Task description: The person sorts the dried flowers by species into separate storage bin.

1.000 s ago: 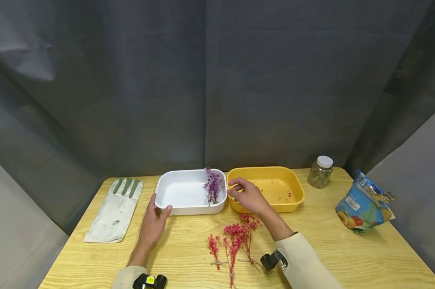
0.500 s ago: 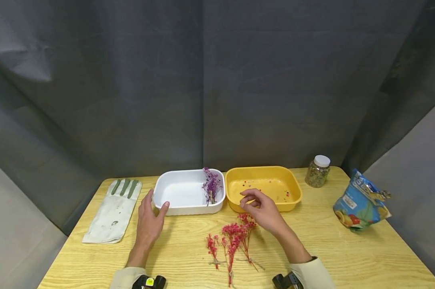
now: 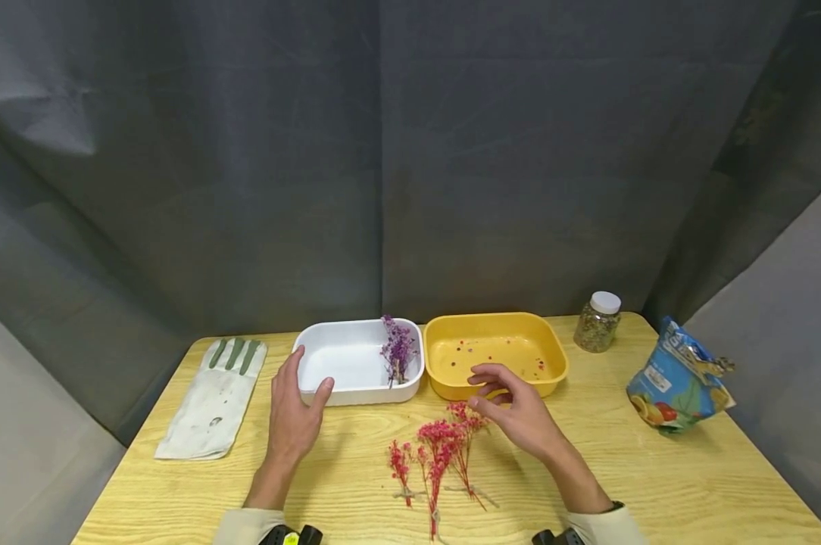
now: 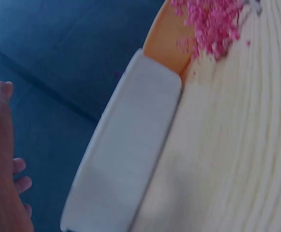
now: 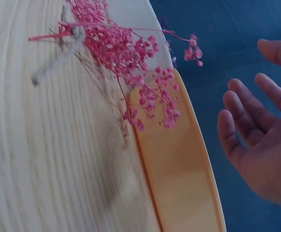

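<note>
In the head view my left hand [image 3: 294, 412] is at the front left corner of the white tray [image 3: 363, 396], thumb and fingers spread and holding nothing. A bunch of purple dried flowers [image 3: 398, 350] leans inside that tray at its right end. My right hand [image 3: 516, 409], fingers loosely bent and nothing between them, hovers over the front edge of the yellow tray [image 3: 495, 324]. Several small red and dark bits lie on the yellow tray's floor. Three tied bunches of pink dried flowers [image 3: 440, 446] lie on the table in front of the trays, between my hands.
A white and green glove [image 3: 209, 405] lies flat at the left. At the back right stands a lidded jar [image 3: 597, 325] of dried plant pieces. A blue crumpled-top bag [image 3: 679, 382] is near the right table edge. A dark curtain [image 3: 410, 166] hangs behind the table.
My right hand has moved right and toward me, away from the gap between the trays. The left hand has come off the white tray's corner and shifted slightly right.
</note>
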`<control>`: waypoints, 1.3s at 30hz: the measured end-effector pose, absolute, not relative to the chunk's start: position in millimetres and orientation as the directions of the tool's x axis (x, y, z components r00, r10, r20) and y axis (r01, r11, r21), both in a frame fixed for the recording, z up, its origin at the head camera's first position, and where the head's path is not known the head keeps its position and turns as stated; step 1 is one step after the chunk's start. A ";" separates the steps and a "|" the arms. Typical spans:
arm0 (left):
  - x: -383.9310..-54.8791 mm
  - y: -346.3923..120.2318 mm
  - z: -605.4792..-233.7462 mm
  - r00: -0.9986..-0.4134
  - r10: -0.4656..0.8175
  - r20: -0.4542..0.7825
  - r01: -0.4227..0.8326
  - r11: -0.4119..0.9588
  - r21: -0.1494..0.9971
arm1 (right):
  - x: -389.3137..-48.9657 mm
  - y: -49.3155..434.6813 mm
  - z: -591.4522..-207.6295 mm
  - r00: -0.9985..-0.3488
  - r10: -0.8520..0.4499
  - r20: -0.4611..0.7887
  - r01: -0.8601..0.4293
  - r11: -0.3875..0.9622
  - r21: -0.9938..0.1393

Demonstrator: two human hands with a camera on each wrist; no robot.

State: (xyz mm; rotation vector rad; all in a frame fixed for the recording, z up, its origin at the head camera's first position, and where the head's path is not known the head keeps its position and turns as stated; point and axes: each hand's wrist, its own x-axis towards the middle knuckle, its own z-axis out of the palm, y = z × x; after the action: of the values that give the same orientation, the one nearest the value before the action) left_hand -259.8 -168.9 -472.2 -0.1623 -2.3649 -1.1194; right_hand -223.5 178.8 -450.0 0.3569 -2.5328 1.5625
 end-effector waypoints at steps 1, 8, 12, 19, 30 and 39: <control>-257.8 -166.0 -469.9 -0.858 -0.094 0.506 0.333 0.648 0.685 | -223.1 181.0 -449.9 -0.957 -0.130 0.260 -0.291 0.424 -0.858; -248.0 -147.8 -461.3 -0.833 -0.015 0.554 0.431 0.610 0.665 | -220.6 196.8 -451.4 -0.925 -0.139 0.353 -0.379 0.373 -0.847; -242.2 -137.8 -460.4 -0.823 0.009 0.568 0.460 0.598 0.656 | -221.0 205.3 -455.2 -0.912 -0.128 0.390 -0.410 0.349 -0.843; -231.1 -118.5 -463.3 -0.817 0.062 0.574 0.494 0.588 0.640 | -225.9 224.4 -462.1 -0.907 -0.053 0.419 -0.406 0.378 -0.832; -223.8 -93.8 -479.6 -0.851 0.137 0.506 0.474 0.615 0.630 | -235.1 253.7 -474.1 -0.929 0.167 0.331 -0.250 0.379 -0.891; -215.0 -83.0 -484.6 -0.863 0.176 0.473 0.472 0.614 0.632 | -238.8 265.9 -479.9 -0.930 0.282 0.235 -0.072 0.489 -0.870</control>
State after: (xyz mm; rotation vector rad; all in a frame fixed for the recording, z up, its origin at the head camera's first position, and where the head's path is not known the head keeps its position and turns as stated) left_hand -215.0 -83.0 -484.6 -0.5200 -2.4761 -1.1233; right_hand -238.8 265.9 -479.9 -0.1766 -2.3914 1.4210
